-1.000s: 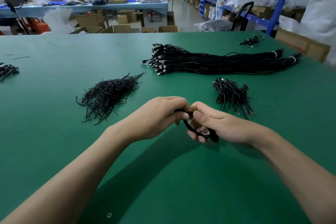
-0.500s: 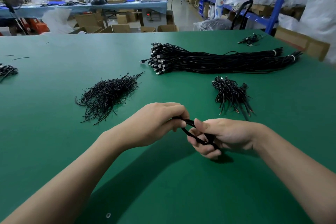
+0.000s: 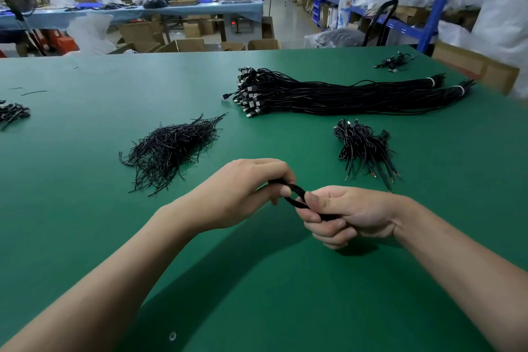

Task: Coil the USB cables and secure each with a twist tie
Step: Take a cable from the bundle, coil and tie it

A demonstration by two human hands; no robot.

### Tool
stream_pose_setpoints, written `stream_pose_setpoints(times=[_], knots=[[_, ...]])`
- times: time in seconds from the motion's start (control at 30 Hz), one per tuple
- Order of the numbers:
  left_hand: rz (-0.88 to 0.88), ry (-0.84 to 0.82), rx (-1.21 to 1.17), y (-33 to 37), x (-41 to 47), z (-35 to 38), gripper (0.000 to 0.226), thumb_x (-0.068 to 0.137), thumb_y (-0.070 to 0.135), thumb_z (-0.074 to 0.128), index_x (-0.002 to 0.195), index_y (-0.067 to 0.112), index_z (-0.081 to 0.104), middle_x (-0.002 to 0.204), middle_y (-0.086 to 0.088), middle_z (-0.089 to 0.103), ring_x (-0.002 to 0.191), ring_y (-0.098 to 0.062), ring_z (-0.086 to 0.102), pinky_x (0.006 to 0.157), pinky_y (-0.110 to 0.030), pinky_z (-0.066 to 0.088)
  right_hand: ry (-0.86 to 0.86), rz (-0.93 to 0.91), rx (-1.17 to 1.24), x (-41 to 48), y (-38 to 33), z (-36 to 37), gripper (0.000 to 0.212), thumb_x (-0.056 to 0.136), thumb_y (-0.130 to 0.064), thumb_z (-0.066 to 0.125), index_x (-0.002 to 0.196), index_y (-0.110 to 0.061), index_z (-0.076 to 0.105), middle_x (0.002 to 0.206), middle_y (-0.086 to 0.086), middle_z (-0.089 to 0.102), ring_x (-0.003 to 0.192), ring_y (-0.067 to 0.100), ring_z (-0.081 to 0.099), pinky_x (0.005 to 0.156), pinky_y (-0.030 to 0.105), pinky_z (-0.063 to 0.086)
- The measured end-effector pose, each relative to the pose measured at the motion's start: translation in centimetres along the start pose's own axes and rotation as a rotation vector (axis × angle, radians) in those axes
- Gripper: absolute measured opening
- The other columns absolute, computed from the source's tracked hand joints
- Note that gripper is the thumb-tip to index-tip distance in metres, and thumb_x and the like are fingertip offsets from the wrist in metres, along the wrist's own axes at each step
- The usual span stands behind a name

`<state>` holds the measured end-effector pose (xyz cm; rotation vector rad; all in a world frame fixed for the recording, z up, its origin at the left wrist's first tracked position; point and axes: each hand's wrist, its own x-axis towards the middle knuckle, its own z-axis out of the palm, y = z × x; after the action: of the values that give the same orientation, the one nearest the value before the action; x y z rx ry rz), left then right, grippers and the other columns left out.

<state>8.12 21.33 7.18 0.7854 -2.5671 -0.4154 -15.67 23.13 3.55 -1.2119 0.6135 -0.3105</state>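
Since a second ago the right hand (image 3: 351, 214) has slid away from the left hand (image 3: 245, 194) and rolled fingers-up. The coiled cable (image 3: 297, 194) now shows as a short black bundle stretched between them, held just above the tabletop (image 3: 85, 208). Each hand's grip is clamped on it: the left fingers curl over one end, the right fingers and thumb wrap the other. Whether a twist tie is already round it I cannot tell.

The step looks like cinching the coil. Doing it well means keeping the loops flat and together in the right grip while the left turns, so that no strand springs out.

Left of and beyond the coil lies a loose heap of twist ties (image 3: 171, 148). Right of and beyond it sits a small pile of finished coils (image 3: 363, 146), and farther beyond, a long bundle of straight cables (image 3: 343, 94). Past that, the green tabletop ends at cardboard boxes (image 3: 185, 44), a blue-covered bench (image 3: 143, 11) and blue shelving (image 3: 428, 23).
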Motion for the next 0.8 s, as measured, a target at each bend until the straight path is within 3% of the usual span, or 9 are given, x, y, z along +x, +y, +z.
stream_pose_setpoints(times=[0.17,0.3,0.37,0.47,0.53,0.6,0.7,0.8], knots=[[0.025,-0.010,0.300,-0.7,-0.6,0.3,0.019,0.107,0.034,0.048,0.106,0.020,0.061,0.098,0.013,0.063,0.080,-0.012,0.052,0.085,-0.033,0.041,0.179,0.038,-0.255,0.6,-0.8,0.8,0.033,0.103,-0.038,0.040,0.080,-0.014,0.041,0.057,-0.010,0.031,0.049,0.007,0.024,0.046,0.016,0.024],[0.032,-0.109,0.629,-0.5,-1.0,1.1,0.037,0.107,0.048,0.021,0.117,0.028,0.051,0.105,0.013,0.056,0.097,-0.012,0.057,0.093,-0.035,0.040,0.401,0.078,-0.931,1.1,-1.8,1.5,0.035,0.108,-0.037,0.041,0.076,-0.022,0.042,0.059,-0.013,0.044,0.048,0.003,0.036,0.050,0.019,0.032],[0.029,-0.109,0.701,-0.2,-1.1,1.9,0.044,0.103,0.054,0.027,0.122,0.024,0.051,0.108,0.008,0.057,0.099,-0.016,0.061,0.092,-0.037,0.044,0.469,0.074,-1.097,1.5,-2.1,1.7,0.036,0.107,-0.038,0.041,0.076,-0.022,0.044,0.065,-0.010,0.050,0.047,0.000,0.041,0.051,0.017,0.034],[0.025,-0.077,0.717,0.6,-0.5,2.9,0.051,0.101,0.057,0.031,0.124,0.017,0.053,0.105,0.003,0.060,0.092,-0.019,0.065,0.081,-0.037,0.047,0.488,0.117,-1.028,1.6,-2.6,1.9,0.036,0.107,-0.041,0.039,0.077,-0.021,0.047,0.067,-0.008,0.052,0.052,0.004,0.042,0.053,0.018,0.036],[0.065,-0.040,0.706,0.7,-0.3,3.3,0.050,0.104,0.053,0.024,0.110,0.015,0.056,0.093,0.002,0.062,0.079,-0.020,0.065,0.071,-0.035,0.046,0.413,0.153,-0.934,1.3,-2.8,1.9,0.036,0.107,-0.040,0.038,0.078,-0.022,0.048,0.066,-0.008,0.049,0.058,0.010,0.041,0.055,0.023,0.038],[0.096,-0.081,0.690,0.4,-0.1,3.4,0.046,0.107,0.051,0.025,0.099,0.015,0.052,0.085,0.000,0.061,0.073,-0.024,0.064,0.068,-0.035,0.044,0.326,0.185,-0.856,1.0,-2.9,1.9,0.036,0.109,-0.036,0.037,0.078,-0.022,0.047,0.064,-0.009,0.042,0.055,0.008,0.037,0.052,0.019,0.036],[0.094,-0.200,0.656,0.3,0.0,3.6,0.041,0.109,0.051,0.025,0.100,0.017,0.046,0.089,-0.001,0.061,0.075,-0.029,0.062,0.068,-0.040,0.046,0.227,0.249,-0.794,0.5,-3.2,1.6,0.033,0.109,-0.033,0.037,0.080,-0.020,0.048,0.064,-0.008,0.037,0.057,0.008,0.035,0.053,0.017,0.036],[0.129,-0.191,0.613,0.1,0.0,3.6,0.038,0.110,0.048,0.026,0.106,0.018,0.050,0.088,-0.001,0.062,0.068,-0.028,0.055,0.060,-0.042,0.044,0.129,0.269,-0.727,-0.1,-3.7,1.2,0.027,0.110,-0.030,0.038,0.091,-0.014,0.050,0.067,-0.004,0.031,0.059,0.010,0.031,0.055,0.018,0.034]])
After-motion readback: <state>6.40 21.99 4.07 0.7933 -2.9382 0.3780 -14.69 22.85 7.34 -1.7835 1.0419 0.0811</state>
